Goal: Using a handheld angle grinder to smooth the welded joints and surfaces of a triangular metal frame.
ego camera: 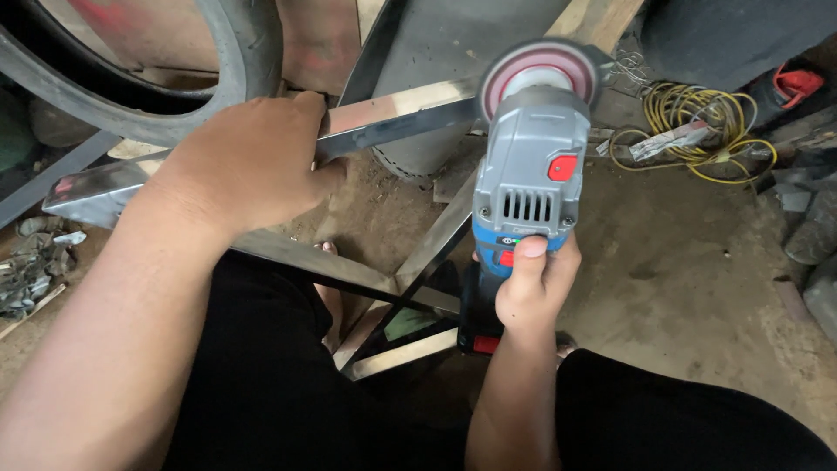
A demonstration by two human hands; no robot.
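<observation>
Item: welded frame of bright square steel tubing (384,122), lying across the person's knees above a dirt floor (680,262).

Left hand (248,161): closed over the far-left rail, pinning it steady.

Right hand (527,292): wrapped fully round the handle of a grey-and-blue cordless angle grinder with red disc (532,148), thumb by its switch, disc set against the same rail to the right.

Surroundings: black rubber tyre (244,44) far left; yellow coiled cable (697,118) far right.

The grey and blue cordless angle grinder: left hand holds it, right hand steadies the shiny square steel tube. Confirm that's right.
The hands are swapped. In the head view, the right hand grips the grey and blue cordless angle grinder, and the left hand steadies the shiny square steel tube.
</observation>
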